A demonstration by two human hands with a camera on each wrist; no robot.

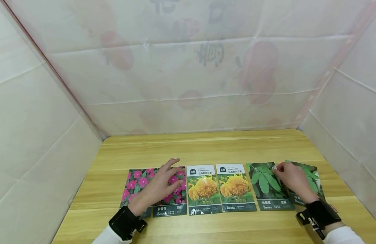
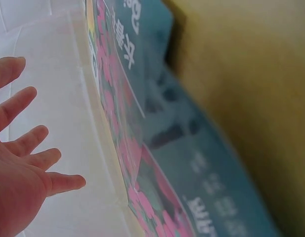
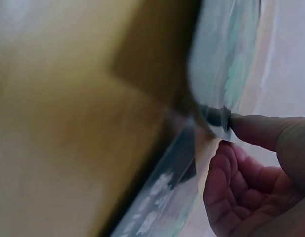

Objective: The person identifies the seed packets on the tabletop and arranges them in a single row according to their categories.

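Note:
My left hand (image 1: 158, 184) is spread over the two pink-flower seed packets (image 1: 180, 198) at the left of the row and partly covers them. In the left wrist view its fingers (image 2: 31, 140) are splayed and hold nothing. Thumb and curled fingers of my right hand (image 1: 293, 178) pinch the upper right edge of a green-leaf seed packet (image 1: 265, 184). That packet (image 3: 211, 64) looks bowed up at the thumb in the right wrist view. A second green-leaf seed packet (image 1: 313, 173) lies to its right, slightly tilted and partly hidden beneath my right hand.
Two yellow-flower seed packets (image 1: 204, 189) lie side by side between my hands. All the packets form a row on a wood-grain table (image 1: 206, 145). Pale fabric walls stand behind the table (image 1: 188, 78) and along both sides.

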